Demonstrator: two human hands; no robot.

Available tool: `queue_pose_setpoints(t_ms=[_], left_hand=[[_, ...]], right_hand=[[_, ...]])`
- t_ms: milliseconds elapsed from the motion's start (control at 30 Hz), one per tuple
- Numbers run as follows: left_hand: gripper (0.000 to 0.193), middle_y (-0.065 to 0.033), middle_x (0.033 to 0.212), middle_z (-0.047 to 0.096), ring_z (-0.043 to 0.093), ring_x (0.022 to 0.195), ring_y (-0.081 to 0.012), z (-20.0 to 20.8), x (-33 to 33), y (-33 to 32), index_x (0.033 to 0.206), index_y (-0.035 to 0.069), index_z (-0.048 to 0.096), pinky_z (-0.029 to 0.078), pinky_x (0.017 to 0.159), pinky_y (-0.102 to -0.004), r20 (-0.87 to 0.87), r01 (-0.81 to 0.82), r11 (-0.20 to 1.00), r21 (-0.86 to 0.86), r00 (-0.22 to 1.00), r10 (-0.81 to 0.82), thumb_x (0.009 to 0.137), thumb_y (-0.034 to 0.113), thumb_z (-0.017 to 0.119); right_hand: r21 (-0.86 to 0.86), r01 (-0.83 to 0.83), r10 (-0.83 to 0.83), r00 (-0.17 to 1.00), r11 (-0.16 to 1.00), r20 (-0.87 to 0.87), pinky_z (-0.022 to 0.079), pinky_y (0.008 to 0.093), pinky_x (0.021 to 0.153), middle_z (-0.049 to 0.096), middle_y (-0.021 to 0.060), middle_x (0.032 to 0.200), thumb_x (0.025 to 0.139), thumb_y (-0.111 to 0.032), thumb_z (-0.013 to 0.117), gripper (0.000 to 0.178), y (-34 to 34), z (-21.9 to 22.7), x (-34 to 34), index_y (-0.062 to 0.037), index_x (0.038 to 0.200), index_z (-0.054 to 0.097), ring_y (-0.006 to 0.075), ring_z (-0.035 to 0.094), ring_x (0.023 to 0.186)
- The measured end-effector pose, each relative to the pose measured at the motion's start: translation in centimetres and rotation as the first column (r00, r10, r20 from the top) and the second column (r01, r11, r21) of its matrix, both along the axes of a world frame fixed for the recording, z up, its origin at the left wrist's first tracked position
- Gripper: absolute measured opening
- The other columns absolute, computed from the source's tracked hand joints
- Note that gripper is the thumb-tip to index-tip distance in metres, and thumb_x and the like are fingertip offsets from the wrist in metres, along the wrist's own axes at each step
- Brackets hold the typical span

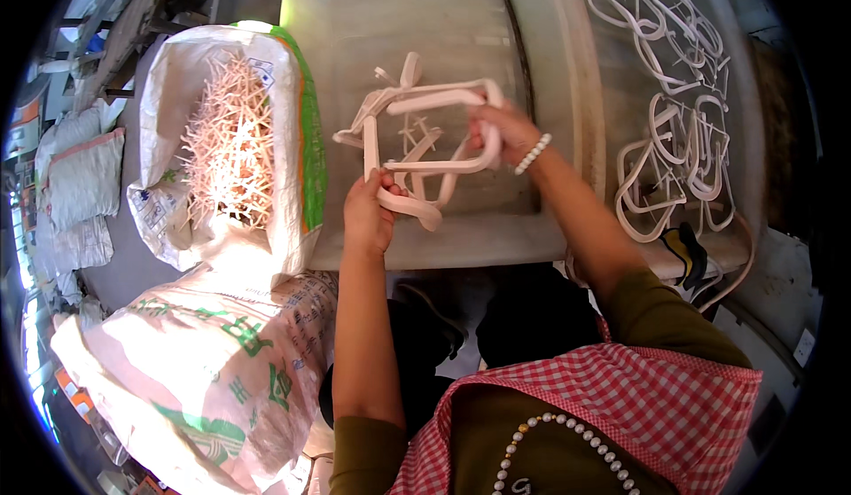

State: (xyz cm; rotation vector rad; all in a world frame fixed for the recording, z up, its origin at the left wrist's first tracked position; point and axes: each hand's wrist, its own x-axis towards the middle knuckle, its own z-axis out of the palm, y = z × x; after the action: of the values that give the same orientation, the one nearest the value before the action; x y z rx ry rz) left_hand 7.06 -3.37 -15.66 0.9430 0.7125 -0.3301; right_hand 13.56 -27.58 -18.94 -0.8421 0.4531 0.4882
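Both my hands hold a pale pink plastic frame [370, 145] above the grey work surface [399, 16]. It has rounded loops, with thin branching stems in its middle. My left hand [368, 214] is closed on its near left part, thumb up against a bar. My right hand [507, 132] grips the rounded right end, its fingers curled round the loop and slightly blurred. Whether this is one piece or several joined loops, I cannot tell.
An open woven sack [301, 140] of thin pink plastic sticks [232, 140] stands left, with a full sack [204, 362] nearer me. Several white plastic frames [678, 158] lie at right beyond a raised ledge [576, 78]. A yellow-and-black tool [684, 254] rests near them.
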Motion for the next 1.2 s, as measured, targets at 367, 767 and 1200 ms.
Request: queue_pose_setpoints(t_ms=[367, 767, 1200], left_hand=[[0.023, 0.0022, 0.068, 0.039, 0.033, 0.055, -0.0065, 14.2, -4.3, 2.7, 0.112, 0.001, 0.048, 0.031, 0.054, -0.0226, 0.476, -0.207, 0.978, -0.033, 0.857, 0.198, 0.099, 0.020, 0.048], [0.023, -0.0005, 0.072, 0.039, 0.035, 0.057, -0.0073, 17.9, -6.6, 4.9, 0.111, -0.005, 0.046, 0.035, 0.052, -0.0218, 0.373, -0.096, 0.577, -0.811, 0.675, 0.637, 0.100, 0.014, 0.041], [0.030, -0.0111, 0.098, 0.057, 0.057, 0.088, -0.0216, 8.0, -7.9, -1.6, 0.112, -0.003, 0.050, 0.050, 0.084, -0.0349, -0.029, -0.418, 0.822, -0.387, 0.896, 0.442, 0.100, 0.023, 0.040]], right_hand=[[-0.050, 0.217, -0.196, 0.943, 0.975, 0.269, 0.045, 0.0281, 0.052, 0.050, -0.0009, 0.061, 0.090, -0.019, 0.061, 0.016, -4.8, 8.3, -0.7, -0.0042, 0.088, 0.056, 0.0085, 0.046, 0.049], [-0.958, 0.161, 0.492, 0.831, 0.236, 0.260, 0.052, 0.0404, 0.058, 0.065, 0.0135, 0.077, 0.088, -0.027, 0.061, 0.026, -0.9, 6.2, -3.1, -0.0072, 0.103, 0.055, 0.0285, 0.065, 0.064], [0.026, -0.141, 0.135, 0.975, 0.990, 0.175, 0.055, 0.0318, 0.071, 0.065, 0.0085, 0.089, 0.087, -0.023, 0.067, 0.034, 4.5, 12.9, -5.3, -0.0046, 0.113, 0.055, 0.0174, 0.065, 0.079]])
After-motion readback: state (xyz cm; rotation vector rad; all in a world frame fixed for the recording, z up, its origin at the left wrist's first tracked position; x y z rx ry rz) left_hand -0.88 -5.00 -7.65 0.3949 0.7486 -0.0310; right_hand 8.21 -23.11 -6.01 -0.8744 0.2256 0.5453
